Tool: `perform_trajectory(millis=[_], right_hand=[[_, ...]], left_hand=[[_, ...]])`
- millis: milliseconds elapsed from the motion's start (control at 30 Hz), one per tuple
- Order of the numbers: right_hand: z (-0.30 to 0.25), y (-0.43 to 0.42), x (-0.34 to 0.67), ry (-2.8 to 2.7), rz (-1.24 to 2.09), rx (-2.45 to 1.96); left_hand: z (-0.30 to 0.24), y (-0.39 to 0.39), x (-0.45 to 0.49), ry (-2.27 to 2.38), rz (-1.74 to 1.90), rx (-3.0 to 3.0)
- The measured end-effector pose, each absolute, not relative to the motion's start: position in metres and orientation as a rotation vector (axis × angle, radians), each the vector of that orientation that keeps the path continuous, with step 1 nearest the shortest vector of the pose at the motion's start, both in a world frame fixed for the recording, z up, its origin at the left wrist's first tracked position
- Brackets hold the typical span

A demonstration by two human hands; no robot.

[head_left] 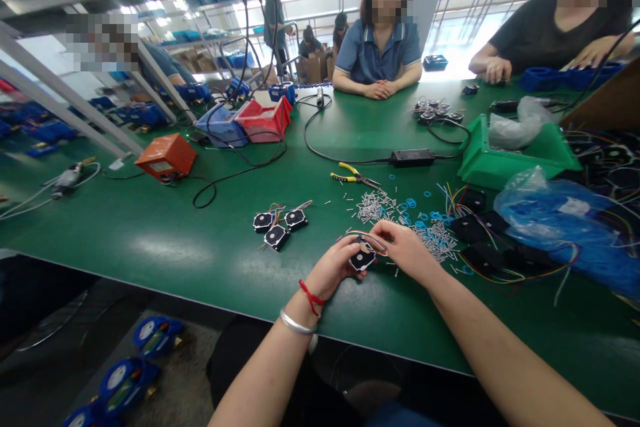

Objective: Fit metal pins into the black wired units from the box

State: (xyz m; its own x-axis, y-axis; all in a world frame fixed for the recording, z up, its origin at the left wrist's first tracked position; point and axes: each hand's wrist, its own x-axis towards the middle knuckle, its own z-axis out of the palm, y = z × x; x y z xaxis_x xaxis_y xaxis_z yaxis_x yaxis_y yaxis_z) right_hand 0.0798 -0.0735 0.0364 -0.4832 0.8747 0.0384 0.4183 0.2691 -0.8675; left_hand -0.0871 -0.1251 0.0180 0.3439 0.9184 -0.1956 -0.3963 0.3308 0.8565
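My left hand (336, 268) is closed around a small black square module with a pale round centre (362, 259), held just above the green table. Coloured wires (367, 236) curve up from this module to my right hand (401, 250), whose fingers are pinched on them. Three similar black modules with wires (276, 236) lie on the table to the left. Beyond my hands is a loose pile of small metal screws (374, 205), with blue rubber rings (411, 203) scattered among them. Yellow-handled pliers (353, 177) lie behind the pile.
At right are a green bin (520, 170), a blue plastic bag (565, 227) and black wired parts (483, 257). A red bin (265, 121), an orange box (167, 157) and black cables stand at left. Across the table sits a person in a blue shirt (377, 57).
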Motion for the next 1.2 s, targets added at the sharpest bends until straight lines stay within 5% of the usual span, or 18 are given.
perform_trajectory(millis=[200, 433, 600, 800, 1033, 1200], right_hand=[[0.027, -0.070, 0.078, -1.840, 1.502, -1.056], [0.021, -0.081, 0.057, -2.189, 0.751, -0.965], [0.023, -0.070, 0.031, -2.189, 0.645, -1.037], [0.009, -0.048, -0.022, -2.270, 0.900, -1.238], [-0.001, -0.046, -0.093, -2.250, 0.873, -1.124], [0.013, -0.030, -0.047, -2.249, 0.771, -0.930]], left_hand=[[0.015, -0.127, -0.086, 0.762, 0.956, 0.740], [0.011, -0.121, -0.092, 0.759, 1.257, 0.456], [0.026, -0.126, -0.105, 0.999, 1.260, 0.628], [0.050, -0.154, -0.130, 2.094, 0.516, 1.510], [0.059, -0.163, -0.143, 2.052, 0.254, 1.867], [0.061, -0.155, -0.145, 2.105, 0.192, 1.837]])
